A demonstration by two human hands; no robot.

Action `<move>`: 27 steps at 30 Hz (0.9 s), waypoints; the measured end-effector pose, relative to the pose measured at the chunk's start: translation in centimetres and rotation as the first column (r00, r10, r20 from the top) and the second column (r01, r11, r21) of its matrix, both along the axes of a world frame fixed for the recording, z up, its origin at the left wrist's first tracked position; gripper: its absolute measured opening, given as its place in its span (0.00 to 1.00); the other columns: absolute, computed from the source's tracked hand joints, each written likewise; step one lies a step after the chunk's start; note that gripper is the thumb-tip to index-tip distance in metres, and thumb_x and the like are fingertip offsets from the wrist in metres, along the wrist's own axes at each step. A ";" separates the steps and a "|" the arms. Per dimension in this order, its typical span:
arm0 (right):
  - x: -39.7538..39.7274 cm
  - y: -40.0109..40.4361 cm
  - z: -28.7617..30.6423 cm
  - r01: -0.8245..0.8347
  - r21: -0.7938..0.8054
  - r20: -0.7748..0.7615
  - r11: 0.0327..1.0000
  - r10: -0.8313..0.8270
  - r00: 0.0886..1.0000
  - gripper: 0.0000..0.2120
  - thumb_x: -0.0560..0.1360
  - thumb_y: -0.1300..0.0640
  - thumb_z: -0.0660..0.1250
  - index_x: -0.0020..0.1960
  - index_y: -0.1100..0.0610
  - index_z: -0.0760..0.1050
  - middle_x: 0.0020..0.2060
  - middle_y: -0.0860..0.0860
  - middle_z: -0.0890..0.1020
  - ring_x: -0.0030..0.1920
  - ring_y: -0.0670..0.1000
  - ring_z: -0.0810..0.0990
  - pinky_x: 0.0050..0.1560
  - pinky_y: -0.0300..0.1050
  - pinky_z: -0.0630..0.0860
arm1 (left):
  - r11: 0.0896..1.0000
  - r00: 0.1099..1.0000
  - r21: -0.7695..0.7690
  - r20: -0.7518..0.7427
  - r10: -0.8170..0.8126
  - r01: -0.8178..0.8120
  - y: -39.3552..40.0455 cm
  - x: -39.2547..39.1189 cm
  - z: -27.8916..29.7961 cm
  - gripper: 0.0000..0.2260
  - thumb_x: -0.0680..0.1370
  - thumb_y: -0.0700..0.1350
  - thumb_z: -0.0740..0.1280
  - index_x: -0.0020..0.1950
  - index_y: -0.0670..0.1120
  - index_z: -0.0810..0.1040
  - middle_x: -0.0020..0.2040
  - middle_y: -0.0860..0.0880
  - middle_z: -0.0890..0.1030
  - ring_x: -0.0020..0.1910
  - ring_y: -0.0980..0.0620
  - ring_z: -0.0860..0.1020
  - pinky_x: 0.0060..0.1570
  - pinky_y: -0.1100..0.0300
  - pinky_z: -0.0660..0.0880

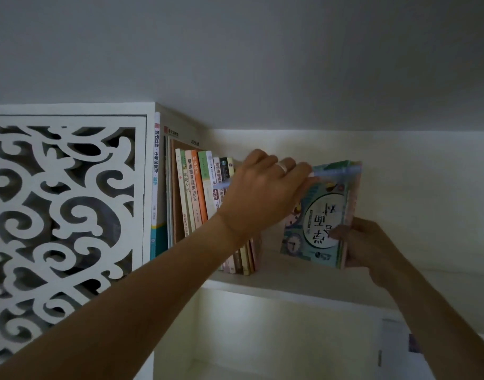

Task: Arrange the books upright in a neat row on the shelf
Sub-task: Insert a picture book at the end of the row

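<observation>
Currently, teal book (319,212) standing on shelf (290,281), apart to the right of the book row (202,193), right hand (372,242) pinching its lower edge, left hand (265,187) curled over its top, apparently steadying it upright.

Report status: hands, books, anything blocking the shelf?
Left hand on top edge, right hand gripping lower corner of the teal illustrated book stack. Stack upright, apart from the row of upright books. Gap on white shelf unobstructed.

Head cam, close, facing shelf (290,281)
</observation>
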State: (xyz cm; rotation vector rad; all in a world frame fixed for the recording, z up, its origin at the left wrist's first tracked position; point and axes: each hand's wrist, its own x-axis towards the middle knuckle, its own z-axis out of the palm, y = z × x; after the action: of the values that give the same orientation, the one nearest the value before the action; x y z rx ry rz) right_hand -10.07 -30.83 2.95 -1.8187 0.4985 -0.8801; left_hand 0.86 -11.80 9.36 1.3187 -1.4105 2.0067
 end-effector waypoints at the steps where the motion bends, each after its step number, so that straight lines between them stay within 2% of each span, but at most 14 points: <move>1: 0.2 0.2 -0.3 0.059 -0.095 -0.013 0.994 -0.061 0.998 0.14 0.77 0.58 0.68 0.62 0.51 0.79 0.52 0.55 0.85 0.45 0.56 0.85 0.43 0.51 0.84 | 0.994 0.993 -0.085 -0.091 -0.077 0.069 -0.4 -0.8 0.3 0.10 0.82 0.48 0.68 0.47 0.43 0.82 0.35 0.48 0.82 0.28 0.50 0.77 0.36 0.60 0.72; 2: 0.6 0.7 -0.8 0.115 -0.205 -0.021 0.972 -0.122 0.992 0.14 0.77 0.57 0.67 0.63 0.50 0.79 0.53 0.54 0.85 0.44 0.54 0.84 0.41 0.46 0.83 | 0.976 0.960 -0.173 -0.224 -0.166 0.129 -0.9 -1.5 0.5 0.12 0.83 0.48 0.66 0.44 0.43 0.81 0.34 0.48 0.81 0.26 0.52 0.75 0.32 0.64 0.69; 4: 1.8 1.7 -2.1 0.187 -0.377 0.003 0.907 -0.201 0.980 0.12 0.79 0.56 0.65 0.61 0.52 0.79 0.52 0.54 0.85 0.40 0.48 0.81 0.32 0.35 0.73 | 0.937 0.812 -0.310 -0.499 -0.302 0.158 -1.9 -1.7 0.0 0.14 0.85 0.50 0.63 0.43 0.44 0.79 0.35 0.50 0.81 0.26 0.55 0.76 0.25 0.69 0.66; 6: 2.8 2.6 -3.1 0.227 -0.433 0.031 0.872 -0.237 0.971 0.11 0.79 0.55 0.64 0.60 0.55 0.79 0.51 0.54 0.85 0.37 0.47 0.79 0.29 0.30 0.68 | 0.929 0.678 -0.351 -0.655 -0.333 0.117 -2.7 -0.2 -1.5 0.15 0.86 0.52 0.61 0.46 0.44 0.78 0.39 0.49 0.82 0.31 0.55 0.79 0.26 0.70 0.68; 8: 3.4 3.4 -3.9 0.253 -0.436 0.078 0.864 -0.244 0.967 0.13 0.79 0.56 0.65 0.61 0.58 0.78 0.52 0.54 0.85 0.40 0.51 0.80 0.34 0.31 0.75 | 0.917 0.603 -0.390 -0.712 -0.359 0.084 -2.9 1.6 -3.0 0.14 0.86 0.52 0.60 0.50 0.44 0.78 0.45 0.47 0.83 0.39 0.51 0.81 0.31 0.65 0.75; 9: 3.6 3.7 -4.2 0.261 -0.432 0.099 0.863 -0.243 0.965 0.13 0.78 0.57 0.65 0.61 0.59 0.78 0.53 0.55 0.85 0.42 0.53 0.82 0.38 0.35 0.79 | 0.905 0.591 -0.422 -0.716 -0.371 0.057 -2.8 2.4 -3.6 0.13 0.86 0.51 0.60 0.51 0.44 0.78 0.47 0.46 0.82 0.43 0.49 0.81 0.34 0.61 0.77; 12: 4.2 4.4 -4.9 0.283 -0.441 0.132 0.852 -0.250 0.959 0.12 0.78 0.58 0.65 0.60 0.62 0.77 0.54 0.58 0.84 0.46 0.57 0.85 0.45 0.43 0.83 | 0.877 0.659 -0.479 -0.664 -0.352 -0.015 -3.0 4.1 -4.5 0.11 0.86 0.48 0.59 0.55 0.43 0.77 0.50 0.44 0.80 0.49 0.47 0.76 0.44 0.52 0.78; 14: 4.4 4.7 -4.9 0.284 -0.464 0.132 0.839 -0.252 0.959 0.14 0.79 0.57 0.66 0.61 0.62 0.76 0.56 0.60 0.84 0.49 0.59 0.85 0.47 0.46 0.84 | 0.870 0.692 -0.486 -0.656 -0.303 -0.080 -3.7 4.3 -5.3 0.12 0.85 0.46 0.58 0.62 0.42 0.77 0.56 0.42 0.78 0.54 0.46 0.73 0.52 0.52 0.75; 17: 4.6 5.0 -4.8 0.273 -0.490 0.108 0.828 -0.253 0.961 0.13 0.79 0.55 0.66 0.60 0.61 0.75 0.54 0.59 0.84 0.47 0.59 0.85 0.46 0.48 0.84 | 0.884 0.715 -0.444 -0.665 -0.219 -0.143 -4.5 4.3 -7.2 0.23 0.80 0.43 0.59 0.76 0.41 0.69 0.68 0.39 0.72 0.64 0.45 0.69 0.61 0.53 0.66; 19: 4.5 5.0 -4.9 0.259 -0.497 0.095 0.828 -0.244 0.965 0.13 0.79 0.55 0.65 0.60 0.61 0.74 0.54 0.59 0.84 0.47 0.58 0.85 0.45 0.47 0.83 | 0.936 0.752 -0.322 -0.651 -0.106 -0.146 -4.5 4.8 -8.5 0.30 0.75 0.45 0.60 0.78 0.42 0.65 0.74 0.38 0.65 0.71 0.41 0.66 0.65 0.48 0.64; 22: 4.5 4.9 -4.8 0.251 -0.500 0.080 0.829 -0.244 0.966 0.14 0.79 0.55 0.65 0.61 0.60 0.74 0.56 0.59 0.84 0.48 0.59 0.85 0.45 0.45 0.82 | 0.981 0.796 -0.081 -0.598 0.093 -0.176 -3.9 5.6 -10.0 0.28 0.75 0.48 0.64 0.75 0.43 0.71 0.81 0.36 0.54 0.81 0.36 0.54 0.76 0.40 0.56; 24: 4.8 5.0 -4.7 0.256 -0.500 0.068 0.827 -0.257 0.964 0.15 0.79 0.54 0.65 0.63 0.60 0.74 0.57 0.59 0.83 0.50 0.60 0.84 0.47 0.48 0.83 | 0.964 0.815 0.050 -0.524 0.247 -0.260 -3.5 5.8 -10.8 0.25 0.77 0.48 0.66 0.73 0.41 0.73 0.83 0.36 0.51 0.83 0.37 0.47 0.80 0.39 0.47; 27: 5.4 5.5 -4.4 0.245 -0.493 0.048 0.835 -0.255 0.966 0.17 0.79 0.53 0.65 0.65 0.59 0.73 0.60 0.59 0.82 0.53 0.60 0.84 0.50 0.47 0.81 | 0.903 0.769 0.161 -0.478 0.425 -0.399 -3.6 5.6 -10.7 0.23 0.78 0.50 0.70 0.71 0.42 0.76 0.84 0.38 0.49 0.83 0.38 0.43 0.80 0.37 0.41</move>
State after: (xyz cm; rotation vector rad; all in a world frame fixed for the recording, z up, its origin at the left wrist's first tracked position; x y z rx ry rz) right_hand -4.65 -25.28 -1.50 -2.2653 0.5682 -1.2599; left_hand 6.49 -15.42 -1.36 2.1395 -0.9831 1.6621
